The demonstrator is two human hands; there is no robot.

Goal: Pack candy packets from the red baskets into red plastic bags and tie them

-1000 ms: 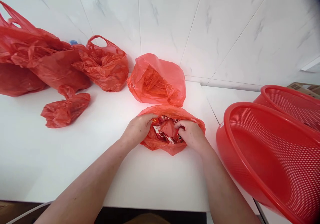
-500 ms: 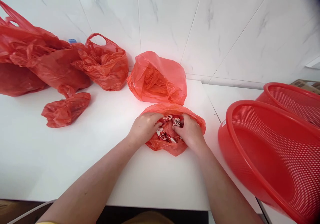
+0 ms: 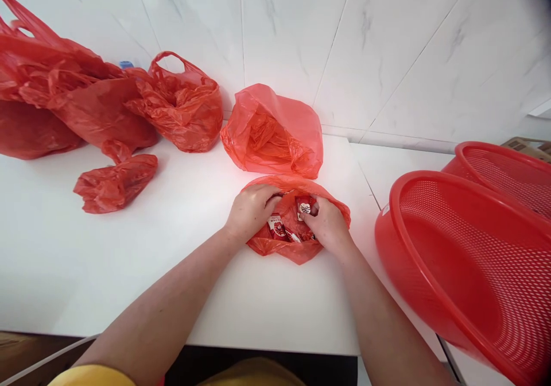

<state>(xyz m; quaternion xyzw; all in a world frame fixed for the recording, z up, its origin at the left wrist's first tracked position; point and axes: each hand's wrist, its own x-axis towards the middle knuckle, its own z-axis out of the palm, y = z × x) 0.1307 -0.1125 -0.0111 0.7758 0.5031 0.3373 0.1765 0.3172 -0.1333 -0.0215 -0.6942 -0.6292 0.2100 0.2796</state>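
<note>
A red plastic bag (image 3: 297,254) lies on the white table with its mouth spread wide. Inside it are several small red packets (image 3: 278,226) with white print. My right hand (image 3: 330,225) reaches in from the right, thumb and fingers pinching a red sachet (image 3: 303,208) with a white printed patch. On the left of the opening, my left hand (image 3: 252,211) dips its fingers inside with thumb and fingers drawn together. What those fingertips hold is mostly hidden, though a thin dark red edge shows there.
Behind stands an opened red bag (image 3: 275,133). Filled red bags (image 3: 185,110) line the wall at left, with a knotted small bag (image 3: 116,185) before them. Two red mesh baskets (image 3: 430,248) stand at right on the white table (image 3: 275,311).
My right thumb and fingers have closed on a sachet and lifted it slightly. The packet by my left fingers has slipped mostly out of sight. Both hands stay within the bag's mouth.
</note>
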